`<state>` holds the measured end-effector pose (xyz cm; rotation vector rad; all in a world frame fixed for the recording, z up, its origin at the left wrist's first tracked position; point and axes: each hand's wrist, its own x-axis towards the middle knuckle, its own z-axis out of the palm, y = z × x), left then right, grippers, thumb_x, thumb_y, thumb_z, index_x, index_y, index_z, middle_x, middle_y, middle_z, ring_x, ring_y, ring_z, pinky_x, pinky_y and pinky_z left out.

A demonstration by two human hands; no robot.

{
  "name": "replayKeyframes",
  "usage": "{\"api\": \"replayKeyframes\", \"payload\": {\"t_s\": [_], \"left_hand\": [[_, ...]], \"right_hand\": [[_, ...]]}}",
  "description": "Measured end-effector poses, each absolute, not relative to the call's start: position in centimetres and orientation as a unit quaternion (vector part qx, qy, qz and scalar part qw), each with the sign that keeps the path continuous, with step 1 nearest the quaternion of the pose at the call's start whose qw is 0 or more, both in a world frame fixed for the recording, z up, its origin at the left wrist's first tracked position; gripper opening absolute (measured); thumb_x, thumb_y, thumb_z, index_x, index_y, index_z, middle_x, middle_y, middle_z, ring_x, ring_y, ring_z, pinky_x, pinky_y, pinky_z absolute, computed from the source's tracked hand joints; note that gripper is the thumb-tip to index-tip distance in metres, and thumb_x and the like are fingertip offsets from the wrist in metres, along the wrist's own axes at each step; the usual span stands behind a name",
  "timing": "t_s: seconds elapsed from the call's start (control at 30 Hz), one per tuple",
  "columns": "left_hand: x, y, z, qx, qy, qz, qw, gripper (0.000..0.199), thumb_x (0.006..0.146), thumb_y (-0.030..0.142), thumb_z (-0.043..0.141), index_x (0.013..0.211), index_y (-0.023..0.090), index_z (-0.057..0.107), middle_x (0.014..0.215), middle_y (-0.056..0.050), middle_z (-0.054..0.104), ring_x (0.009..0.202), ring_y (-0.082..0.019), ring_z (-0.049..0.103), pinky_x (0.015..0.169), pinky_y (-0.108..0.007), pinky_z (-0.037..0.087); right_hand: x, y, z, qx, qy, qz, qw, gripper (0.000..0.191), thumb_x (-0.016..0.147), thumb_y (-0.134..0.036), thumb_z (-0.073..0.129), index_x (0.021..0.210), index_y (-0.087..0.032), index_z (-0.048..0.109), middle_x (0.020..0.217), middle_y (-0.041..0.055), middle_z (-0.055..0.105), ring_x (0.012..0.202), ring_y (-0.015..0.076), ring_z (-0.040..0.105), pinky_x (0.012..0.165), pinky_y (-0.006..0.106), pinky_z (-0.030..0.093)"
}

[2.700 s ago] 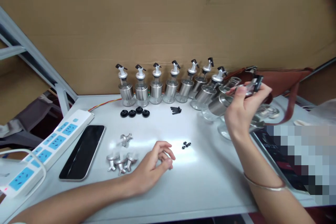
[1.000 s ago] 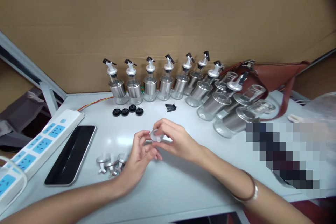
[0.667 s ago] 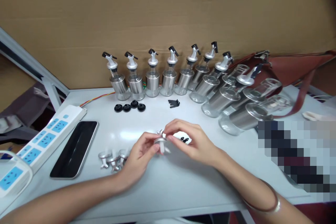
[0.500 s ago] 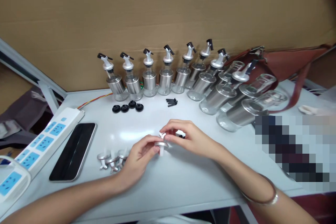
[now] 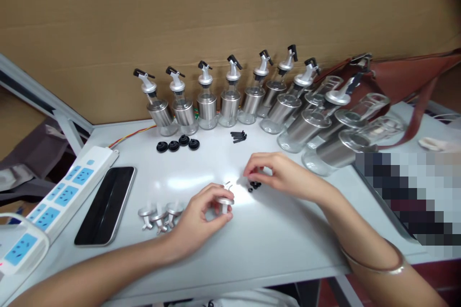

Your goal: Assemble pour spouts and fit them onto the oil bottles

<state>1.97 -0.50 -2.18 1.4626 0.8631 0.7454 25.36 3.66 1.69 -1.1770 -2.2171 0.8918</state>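
Between its thumb and fingers, my left hand (image 5: 205, 216) holds a silver bottle pourer top (image 5: 225, 201), its forked end up and its pale stem down. My right hand (image 5: 279, 175) is bent with the fingertips pinched just above the table; what they hold, if anything, is too small to make out. Under and beside it lies a small cluster of black plugs (image 5: 255, 185). Several more silver pourer tops (image 5: 160, 216) lie upside down left of my left hand. Farther back are black ribbed stoppers (image 5: 174, 146) and thin black levers (image 5: 238, 136).
Glass-and-steel bottles (image 5: 207, 109) with pourers line the cardboard back wall and curve right, beside open bottles (image 5: 333, 151). A power strip (image 5: 54, 206) and phone (image 5: 106, 206) lie left. A brown bag (image 5: 403, 76) and blurred-out item (image 5: 399, 196) are at right.
My right hand has left the pourer top and moved right to the black plugs, uncovering them. My left hand still holds the pourer top, slightly lower and to the right. The view has shifted slightly.
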Motion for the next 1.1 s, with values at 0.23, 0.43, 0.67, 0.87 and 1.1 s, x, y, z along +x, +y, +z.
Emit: {"api": "replayKeyframes", "payload": {"t_s": [0.23, 0.43, 0.67, 0.87, 1.1], "left_hand": [[1.8, -0.6, -2.6, 0.647, 0.386, 0.297, 0.587, 0.025, 0.085, 0.012, 0.056, 0.106, 0.024, 0.059, 0.110, -0.005, 0.059, 0.101, -0.018, 0.056, 0.082, -0.029, 0.043], [1.7, -0.6, -2.6, 0.654, 0.383, 0.290, 0.585, 0.022, 0.086, 0.012, 0.054, 0.104, 0.025, 0.059, 0.107, -0.003, 0.057, 0.099, -0.017, 0.056, 0.084, -0.028, 0.043], [1.8, -0.4, -2.6, 0.650, 0.370, 0.293, 0.595, 0.024, 0.087, 0.011, 0.053, 0.105, 0.027, 0.058, 0.107, -0.001, 0.056, 0.094, -0.015, 0.056, 0.083, -0.027, 0.044], [1.6, -0.6, -2.8, 0.659, 0.371, 0.291, 0.586, 0.026, 0.088, 0.010, 0.053, 0.107, 0.027, 0.058, 0.109, -0.002, 0.056, 0.100, -0.017, 0.056, 0.085, -0.028, 0.043], [1.6, -0.6, -2.9, 0.662, 0.372, 0.292, 0.582, 0.026, 0.087, 0.010, 0.055, 0.106, 0.026, 0.058, 0.107, -0.003, 0.056, 0.102, -0.018, 0.055, 0.084, -0.028, 0.043]], "right_hand": [[26.7, 3.9, 1.6, -0.451, -0.812, 0.340, 0.149, 0.015, 0.073, -0.013, 0.071, 0.086, -0.021, 0.075, 0.089, 0.0040, 0.071, 0.085, 0.0203, 0.067, 0.076, 0.032, 0.050], [26.3, 3.8, 1.2, -0.459, -0.814, 0.335, 0.117, 0.019, 0.076, -0.007, 0.067, 0.087, -0.020, 0.075, 0.089, 0.0044, 0.069, 0.085, 0.0194, 0.065, 0.079, 0.030, 0.048], [26.5, 3.8, 1.6, -0.478, -0.807, 0.335, 0.088, 0.020, 0.078, -0.007, 0.066, 0.094, -0.017, 0.073, 0.096, 0.0052, 0.069, 0.093, 0.0205, 0.063, 0.083, 0.030, 0.046], [26.1, 3.5, 1.6, -0.479, -0.813, 0.324, 0.074, 0.023, 0.077, -0.006, 0.068, 0.095, -0.018, 0.073, 0.097, 0.0055, 0.067, 0.095, 0.0212, 0.062, 0.086, 0.032, 0.046], [25.8, 3.3, 0.9, -0.459, -0.832, 0.299, 0.084, 0.022, 0.078, -0.005, 0.068, 0.090, -0.021, 0.075, 0.096, 0.0056, 0.065, 0.092, 0.0205, 0.060, 0.083, 0.031, 0.046]]}}
